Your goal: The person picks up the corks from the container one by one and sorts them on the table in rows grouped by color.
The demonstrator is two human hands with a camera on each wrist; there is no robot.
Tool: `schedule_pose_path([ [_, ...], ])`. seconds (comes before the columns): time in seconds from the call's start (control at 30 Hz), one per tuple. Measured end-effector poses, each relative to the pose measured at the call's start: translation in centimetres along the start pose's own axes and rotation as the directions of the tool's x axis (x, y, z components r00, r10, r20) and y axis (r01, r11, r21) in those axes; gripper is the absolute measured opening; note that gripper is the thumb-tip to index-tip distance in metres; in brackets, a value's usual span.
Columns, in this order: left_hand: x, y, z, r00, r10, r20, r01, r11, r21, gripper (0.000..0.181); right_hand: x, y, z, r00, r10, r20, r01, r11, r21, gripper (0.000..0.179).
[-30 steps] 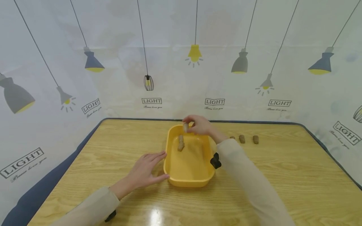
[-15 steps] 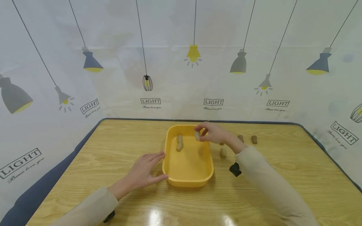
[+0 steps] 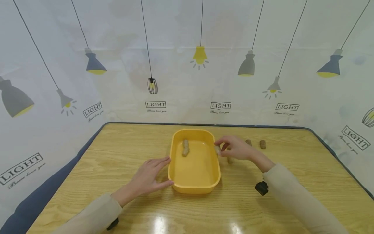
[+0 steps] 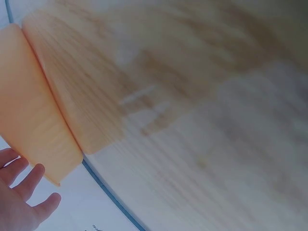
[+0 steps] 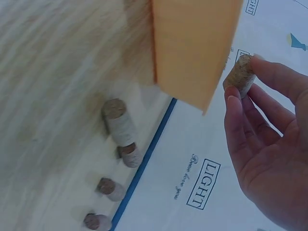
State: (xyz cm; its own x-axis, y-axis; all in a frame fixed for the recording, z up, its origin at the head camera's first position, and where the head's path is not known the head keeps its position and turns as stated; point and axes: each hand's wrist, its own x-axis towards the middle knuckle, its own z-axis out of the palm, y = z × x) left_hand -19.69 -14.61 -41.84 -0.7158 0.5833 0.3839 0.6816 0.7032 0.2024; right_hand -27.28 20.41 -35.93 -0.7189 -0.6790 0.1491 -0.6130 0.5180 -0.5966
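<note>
Lamp-printed sheeting (image 3: 175, 19) backs a wooden table (image 3: 117, 139). The right hand (image 3: 238, 148) pinches a cork (image 5: 239, 74) near the right rim of a yellow tray (image 3: 195, 170). Inside lie two corks (image 3: 185, 151), seemingly end to end; four others (image 3: 262, 144) rest to the right. The left hand (image 3: 147, 177), fingers extended, touches the tray's left side.

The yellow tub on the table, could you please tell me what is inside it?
Two corks lie inside the yellow tub, toward its far left, seemingly end to end. Whatever is directly beneath them is covered, and the inner face of the near wall cannot be seen.
</note>
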Motion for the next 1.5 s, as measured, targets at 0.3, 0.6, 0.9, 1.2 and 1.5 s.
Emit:
schedule_pose_path([
  [0.3,0.0,0.0,0.0,1.000,0.010,-0.013,-0.010,1.000,0.005,0.077,-3.1,1.9,0.1,0.998,0.061,-0.002,-0.061,0.997,0.039,0.040],
  [0.6,0.0,0.1,-0.1,1.000,-0.007,0.010,0.007,1.000,0.003,0.075,-5.5,3.4,0.0,0.988,0.153,-0.016,-0.151,0.985,0.088,0.041],
  [0.9,-0.1,0.0,0.0,1.000,-0.002,0.008,0.002,1.000,0.007,0.076,-7.2,5.1,-0.2,0.968,0.247,-0.039,-0.241,0.963,0.118,0.044],
  [1.2,-0.1,-0.1,0.0,1.000,-0.007,0.010,0.007,1.000,0.009,0.075,-7.5,6.3,-0.1,0.957,0.283,-0.055,-0.274,0.952,0.137,0.043],
  [1.5,0.0,0.0,0.0,1.000,0.003,0.005,-0.003,1.000,0.010,0.077,-7.5,6.9,0.3,0.942,0.325,-0.081,-0.313,0.940,0.134,0.041],
])
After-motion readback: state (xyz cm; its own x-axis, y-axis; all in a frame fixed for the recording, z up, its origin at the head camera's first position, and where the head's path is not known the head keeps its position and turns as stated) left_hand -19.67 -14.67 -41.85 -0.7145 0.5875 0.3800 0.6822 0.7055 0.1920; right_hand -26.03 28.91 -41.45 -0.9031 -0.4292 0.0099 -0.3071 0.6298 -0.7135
